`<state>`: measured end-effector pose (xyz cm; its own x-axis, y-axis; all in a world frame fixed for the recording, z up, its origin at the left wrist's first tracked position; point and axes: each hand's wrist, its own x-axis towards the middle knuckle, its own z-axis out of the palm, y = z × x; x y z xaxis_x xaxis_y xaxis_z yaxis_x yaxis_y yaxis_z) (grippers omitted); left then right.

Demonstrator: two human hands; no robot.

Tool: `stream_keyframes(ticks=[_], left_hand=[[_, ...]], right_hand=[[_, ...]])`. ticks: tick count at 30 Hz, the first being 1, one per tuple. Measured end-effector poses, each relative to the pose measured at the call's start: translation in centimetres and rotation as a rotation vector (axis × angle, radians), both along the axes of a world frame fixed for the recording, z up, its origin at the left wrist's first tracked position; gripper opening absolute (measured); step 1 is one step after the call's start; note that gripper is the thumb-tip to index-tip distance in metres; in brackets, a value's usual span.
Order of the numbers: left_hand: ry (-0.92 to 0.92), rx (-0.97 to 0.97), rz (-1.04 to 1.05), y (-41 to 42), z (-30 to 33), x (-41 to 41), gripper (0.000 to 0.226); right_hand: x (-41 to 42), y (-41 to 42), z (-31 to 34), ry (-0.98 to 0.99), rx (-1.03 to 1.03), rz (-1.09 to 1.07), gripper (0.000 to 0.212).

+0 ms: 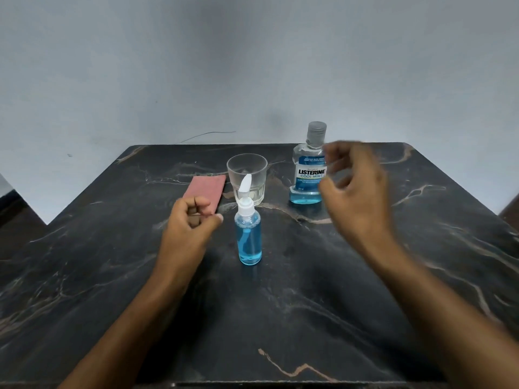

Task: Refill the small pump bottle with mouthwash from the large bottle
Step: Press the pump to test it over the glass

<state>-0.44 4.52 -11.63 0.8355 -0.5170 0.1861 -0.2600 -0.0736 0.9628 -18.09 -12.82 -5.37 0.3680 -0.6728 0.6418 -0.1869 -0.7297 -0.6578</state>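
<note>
Pump bottle point(249, 237) upright, capped, nearly full, in front of glass point(247, 181) | big bottle point(308, 169) right of glass, capped | your left hand point(191, 223) loosely curled, empty, beside pump bottle | your right hand point(356, 186) blurred, fingers spread, empty, likely releasing big bottle.

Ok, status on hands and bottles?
Left hand loosely curled, empty; right hand open, blurred. Small blue pump bottle upright, pump on. Large capped mouthwash bottle upright. Nothing blocking.
</note>
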Motion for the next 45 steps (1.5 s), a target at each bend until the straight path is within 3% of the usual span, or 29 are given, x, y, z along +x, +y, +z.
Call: stream_keyframes(ticks=[5, 9, 12, 14, 18, 23, 27, 34, 39, 45], left_hand=[[-0.024, 0.088, -0.05, -4.5, -0.1, 2.5, 0.058], [-0.016, 0.11, -0.075, -7.7, -0.6, 3.3, 0.096], [-0.026, 0.122, -0.055, -9.3, -0.7, 3.7, 0.109], [-0.038, 0.14, -0.063, -10.0, -0.8, 3.9, 0.107], [0.007, 0.075, -0.076, -10.4, -1.1, 3.5, 0.078], [-0.004, 0.069, -0.065, -10.5, -0.8, 3.5, 0.097], [-0.074, 0.115, -0.008, -11.1, -1.3, 4.0, 0.086], [-0.123, 0.123, 0.035, -11.3, -1.1, 3.9, 0.077], [-0.179, 0.139, 0.043, -10.5, -0.6, 3.9, 0.065], [-0.279, 0.074, -0.014, -7.4, 0.8, 2.5, 0.072]], right_hand=[[0.7, 7.0, -2.8, 0.077, 0.147, 0.223, 0.05], [2.2, 8.8, -4.6, 0.197, 0.143, 0.194, 0.081], [3.3, 9.0, -5.4, 0.181, 0.109, 0.146, 0.088], [3.9, 8.8, -5.8, 0.141, 0.078, 0.112, 0.084], [4.4, 8.7, -6.1, 0.098, 0.091, 0.114, 0.076], [4.3, 8.7, -6.7, 0.065, 0.127, 0.135, 0.068], [4.0, 8.4, -6.9, 0.038, 0.168, 0.149, 0.068], [3.5, 7.1, -6.6, 0.077, 0.179, 0.226, 0.087], [2.8, 6.3, -6.3, 0.051, 0.261, 0.269, 0.084], [1.9, 5.7, -5.3, 0.014, 0.252, 0.357, 0.085]])
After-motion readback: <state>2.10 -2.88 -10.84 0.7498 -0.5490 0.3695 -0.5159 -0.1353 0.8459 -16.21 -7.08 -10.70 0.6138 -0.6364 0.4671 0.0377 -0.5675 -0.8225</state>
